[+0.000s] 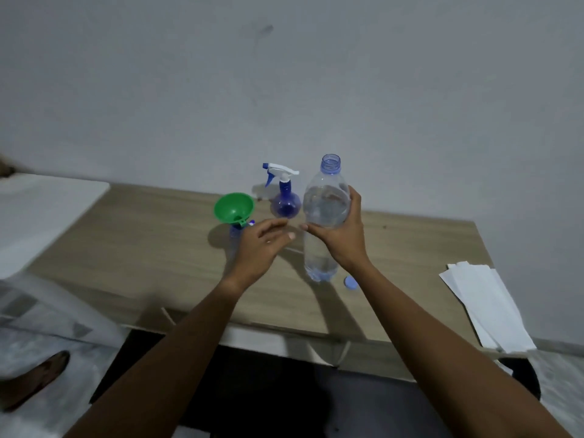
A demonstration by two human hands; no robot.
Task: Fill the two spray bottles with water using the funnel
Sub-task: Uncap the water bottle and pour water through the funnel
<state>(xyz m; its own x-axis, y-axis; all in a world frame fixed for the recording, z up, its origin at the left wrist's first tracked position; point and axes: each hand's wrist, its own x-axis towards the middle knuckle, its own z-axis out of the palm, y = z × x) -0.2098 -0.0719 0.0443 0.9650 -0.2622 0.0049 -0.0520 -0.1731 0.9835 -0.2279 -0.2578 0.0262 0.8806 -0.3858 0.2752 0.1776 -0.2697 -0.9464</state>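
Observation:
My right hand [343, 238] grips a clear uncapped water bottle [325, 203], which stands upright on the wooden table [142, 263] and holds water. Its blue cap [350, 282] lies beside its base. To the left, my left hand [259, 245] hovers with fingers apart and holds nothing. A green funnel [234, 207] sits in the neck of a blue spray bottle [235, 230] that my left hand mostly hides. Behind them stands a second blue spray bottle [285, 200] with its white trigger head on.
White paper sheets [486, 308] lie at the table's right edge. A wall rises right behind the table. A white plastic chair [47, 305] stands at the left, with a foot [34, 377] on the floor below it.

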